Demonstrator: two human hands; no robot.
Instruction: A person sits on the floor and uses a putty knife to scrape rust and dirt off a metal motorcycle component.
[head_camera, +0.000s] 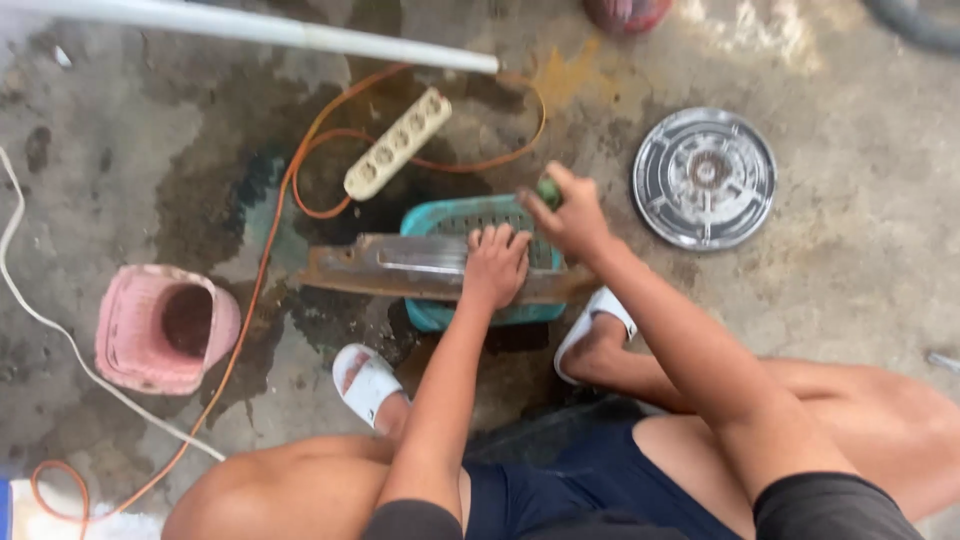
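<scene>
Dark shorts (590, 480) and two bare knees fill the lower edge, closest to the lens, with white sandals (368, 383) seen on both feet on a wet, stained concrete floor (850, 290).

Largest of the worked things is a long rusty metal piece (400, 268), laid level across a teal plastic basket (470, 215) that stands upside down between the feet. It is judged stiff and fairly heavy, with rough, flaking faces and thin edges that could cut; a brighter strip is seen along its middle. A firm hold is best taken flat on the broad upper face or at the thicker ends, away from the edges, since the wet surface may be slippery.

The left hand (494, 265) is laid palm down on the metal piece with the fingers spread, pressing it onto the basket. The right hand (572, 215) is closed around a small green object (549, 191), held just above the far edge of the metal piece; what it is cannot be told.

Further off, a round chromed hubcap (705, 178) lies well apart to the right, and a pink plastic basket (160, 325) lies on its side to the left. A cream power strip (398, 143) with an orange cable (270, 230) lies beyond the teal basket, and a white pipe (250, 25) crosses the top. A white cord (40, 320) runs along the left.

No packages, labels or signs can be made out.
</scene>
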